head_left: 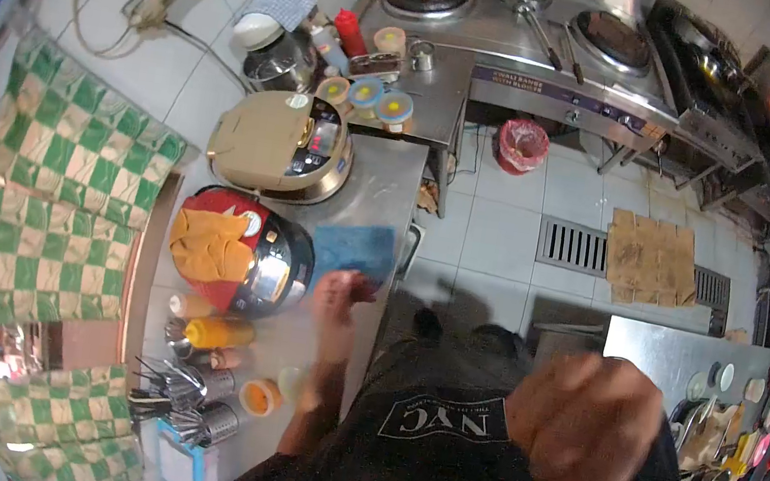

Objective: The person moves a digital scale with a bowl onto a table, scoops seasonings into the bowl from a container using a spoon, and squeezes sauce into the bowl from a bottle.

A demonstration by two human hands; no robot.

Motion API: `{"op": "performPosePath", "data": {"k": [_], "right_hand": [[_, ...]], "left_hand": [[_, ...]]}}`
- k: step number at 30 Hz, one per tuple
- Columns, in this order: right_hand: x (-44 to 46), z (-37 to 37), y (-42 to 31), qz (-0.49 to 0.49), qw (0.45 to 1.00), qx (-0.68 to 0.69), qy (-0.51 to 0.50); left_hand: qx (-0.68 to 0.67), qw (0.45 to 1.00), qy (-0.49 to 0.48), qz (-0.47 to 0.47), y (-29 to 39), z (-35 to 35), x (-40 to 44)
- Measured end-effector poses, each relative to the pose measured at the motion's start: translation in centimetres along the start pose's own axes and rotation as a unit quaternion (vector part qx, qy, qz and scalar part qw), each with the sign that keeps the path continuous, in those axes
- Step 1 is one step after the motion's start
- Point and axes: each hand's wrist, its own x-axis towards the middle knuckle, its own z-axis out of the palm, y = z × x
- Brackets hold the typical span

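Observation:
My left hand (340, 296) is on the steel counter at the near edge of a blue cloth (354, 248), its fingers curled in on the cloth. The cloth lies spread beside a red and black rice cooker (283, 270). An orange cloth (208, 247) is draped over that cooker's lid. Closer to me, my right hand (585, 420) is raised in front of my black T-shirt (432, 457). It is blurred, with the fingers looking curled in, and nothing shows in it.
A beige cooker (265, 145) stands farther along the counter. Nearer are a yellow squeeze bottle (220, 332), cutlery holders (218, 423) and an orange-filled tub (260, 397). Ahead are a stove (566, 93) and a red bin (521, 147). To the right is another steel table (652, 350).

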Motion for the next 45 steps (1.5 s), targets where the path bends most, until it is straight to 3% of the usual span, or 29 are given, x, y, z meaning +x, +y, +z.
{"op": "performPosePath", "data": {"k": [2,5,8,10,12,13,14,16,17,19,23,25,28,29,30,33,36,38,39,40,41,42,43,44,45], "right_hand": [[2.9,-1.7,0.2,-0.001,0.996,0.050,-0.078],[4.7,-4.3,1.6,-0.010,0.999,0.047,0.024],[4.7,-9.2,2.6,0.003,0.999,0.041,0.019],[4.8,-13.5,2.7,-0.061,0.995,0.066,-0.039],[3.1,-18.8,1.3,-0.070,0.992,0.065,-0.077],[1.4,-21.4,0.0,-0.057,0.994,0.043,-0.080],[-0.6,-23.1,-2.1,0.027,0.982,-0.053,0.177],[-4.5,-29.1,-4.9,0.008,0.850,-0.181,0.494],[-7.3,-32.9,-7.3,-0.049,0.817,-0.236,0.523],[-12.2,-37.0,-12.7,-0.183,0.656,-0.367,0.634],[-23.7,-36.9,-24.8,-0.346,0.364,-0.525,0.687],[-26.9,-33.9,-28.8,-0.392,0.290,-0.551,0.677],[-26.9,-29.0,-30.7,-0.393,0.259,-0.571,0.672],[-26.7,-27.7,-30.6,-0.371,0.262,-0.588,0.670],[-26.2,-26.5,-30.4,-0.347,0.266,-0.604,0.667],[-24.5,-22.4,-27.5,-0.317,0.278,-0.613,0.668],[-24.1,-18.2,-23.5,-0.263,0.261,-0.623,0.689],[-24.7,-15.8,-19.8,-0.213,0.256,-0.608,0.720],[-25.4,-15.0,-17.5,-0.168,0.261,-0.598,0.739],[-26.0,-14.2,-15.2,-0.103,0.268,-0.556,0.780],[-26.9,-13.5,-12.7,-0.030,0.291,-0.506,0.811],[-27.8,-13.4,-10.0,0.065,0.282,-0.471,0.833],[-29.7,-14.0,-6.8,0.176,0.251,-0.418,0.856],[-31.4,-14.1,-4.1,0.325,0.275,-0.433,0.794],[-31.1,-14.4,-1.4,0.442,0.289,-0.387,0.756]], "left_hand": [[0.051,0.998,-0.007,-0.036,-0.2,2.9,1.3],[0.082,0.992,-0.003,-0.091,-1.8,5.3,3.7],[0.083,0.990,0.015,-0.113,-3.1,6.5,5.3],[0.143,0.972,0.055,-0.177,-3.1,7.2,7.0],[0.140,0.981,-0.016,-0.133,-4.9,6.1,8.5],[0.158,0.969,-0.015,-0.188,-5.0,7.3,9.8],[0.126,0.971,-0.017,-0.202,-7.3,6.2,11.0],[0.148,0.955,-0.059,-0.249,-10.2,7.4,14.6],[0.160,0.947,-0.083,-0.264,-11.7,8.5,16.2],[0.183,0.929,-0.143,-0.288,-13.5,11.3,19.7],[0.208,0.881,-0.281,-0.318,-16.5,17.2,26.1],[0.209,0.850,-0.358,-0.325,-18.3,19.4,29.2],[0.209,0.782,-0.480,-0.338,-20.3,22.0,32.9],[0.201,0.759,-0.520,-0.337,-20.9,22.6,33.8],[0.280,0.720,-0.529,-0.352,-20.8,24.1,34.1],[0.276,0.725,-0.561,-0.290,-21.4,25.5,31.8],[0.414,0.592,-0.662,-0.199,-16.3,31.8,28.7],[0.290,0.650,-0.604,-0.357,-16.3,31.1,28.1],[0.275,0.650,-0.641,-0.301,-17.0,30.7,28.1],[0.263,0.660,-0.662,-0.241,-18.2,30.1,28.9],[0.269,0.634,-0.667,-0.286,-19.5,29.4,30.2],[0.237,0.638,-0.691,-0.245,-18.1,29.3,29.6],[0.293,0.690,-0.589,-0.300,-16.1,29.5,27.8],[0.296,0.692,-0.607,-0.254,-18.3,28.1,28.6],[0.290,0.710,-0.584,-0.268,-18.4,27.7,28.2]]}}
